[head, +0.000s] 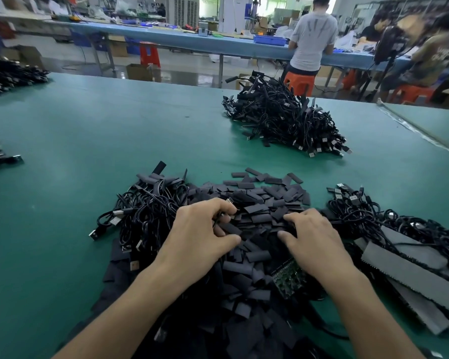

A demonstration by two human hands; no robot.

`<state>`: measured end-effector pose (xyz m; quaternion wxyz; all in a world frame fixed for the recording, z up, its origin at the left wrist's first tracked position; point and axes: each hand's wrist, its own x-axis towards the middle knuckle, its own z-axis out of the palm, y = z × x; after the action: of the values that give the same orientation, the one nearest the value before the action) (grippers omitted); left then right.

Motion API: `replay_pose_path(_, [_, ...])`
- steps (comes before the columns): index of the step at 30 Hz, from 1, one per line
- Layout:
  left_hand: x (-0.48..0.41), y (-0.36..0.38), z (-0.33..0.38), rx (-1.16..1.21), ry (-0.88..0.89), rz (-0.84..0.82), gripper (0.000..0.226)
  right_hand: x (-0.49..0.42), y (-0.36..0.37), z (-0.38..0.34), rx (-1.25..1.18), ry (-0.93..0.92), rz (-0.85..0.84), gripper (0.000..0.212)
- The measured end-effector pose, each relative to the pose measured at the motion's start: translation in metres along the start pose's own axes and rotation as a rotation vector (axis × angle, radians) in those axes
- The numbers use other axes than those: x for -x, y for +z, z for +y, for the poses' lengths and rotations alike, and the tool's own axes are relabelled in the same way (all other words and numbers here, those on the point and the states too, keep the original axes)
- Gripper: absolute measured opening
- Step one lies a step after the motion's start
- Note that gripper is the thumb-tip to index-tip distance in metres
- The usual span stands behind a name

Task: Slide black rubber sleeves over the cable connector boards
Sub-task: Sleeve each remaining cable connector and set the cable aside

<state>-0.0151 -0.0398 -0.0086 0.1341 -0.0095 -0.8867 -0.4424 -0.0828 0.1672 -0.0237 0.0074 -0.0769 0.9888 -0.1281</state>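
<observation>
On the desk (pixel 114 130), centre: left hand (pixel 200 229), grip pinching a cable connector board (pixel 229 200), apparently presented for sleeving; right hand (pixel 311 234), grip spread over loose rubber sleeves (pixel 265 203), probably selecting one.

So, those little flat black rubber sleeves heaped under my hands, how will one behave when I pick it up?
Probably light and soft: the flat black rubber sleeves lie scattered loosely, some slightly curved. Being flat, one should not roll. Separating a single one may be fiddly, since they overlap thickly by the right hand.
</observation>
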Motion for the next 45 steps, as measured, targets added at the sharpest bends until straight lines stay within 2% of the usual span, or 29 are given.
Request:
replay_pose_path(6, [0.000, 0.003, -0.001, -0.034, -0.017, 0.023, 0.024, -0.001, -0.005, 0.002, -0.225, -0.027, 0.023, 0.036])
replay_pose_path(12, [-0.001, 0.003, -0.001, -0.014, -0.011, 0.017, 0.020, 0.000, -0.008, 0.000, -0.298, -0.074, 0.095, 0.024])
replay_pose_path(14, [0.000, 0.003, -0.001, -0.015, -0.011, 0.017, 0.019, 0.000, -0.006, -0.001, -0.267, -0.093, 0.098, 0.026])
replay_pose_path(18, [0.000, 0.003, -0.001, -0.016, -0.004, 0.016, 0.018, -0.001, -0.001, -0.002, -0.040, -0.124, -0.011, 0.044])
replay_pose_path(24, [0.000, 0.003, -0.002, -0.010, 0.000, 0.011, 0.019, -0.002, -0.003, -0.002, -0.085, -0.169, 0.003, 0.016])
replay_pose_path(29, [0.000, 0.002, -0.002, -0.012, 0.001, 0.012, 0.019, 0.000, -0.004, -0.004, -0.116, -0.204, 0.065, 0.018])
replay_pose_path(35, [0.000, 0.002, -0.003, -0.010, 0.005, 0.014, 0.019, 0.002, -0.012, -0.002, -0.262, -0.193, 0.129, 0.020])
replay_pose_path(39, [0.000, 0.002, -0.002, 0.011, 0.009, 0.015, 0.017, 0.001, -0.017, -0.004, -0.277, -0.261, 0.275, 0.019])
replay_pose_path(42, [0.000, 0.002, -0.001, 0.077, 0.005, 0.028, 0.012, 0.002, -0.026, -0.008, -0.471, -0.279, 0.276, 0.020])
replay_pose_path(45, [-0.002, 0.001, 0.001, 0.159, -0.004, 0.014, 0.016, 0.006, -0.036, -0.015, -0.811, -0.272, 0.113, 0.022])
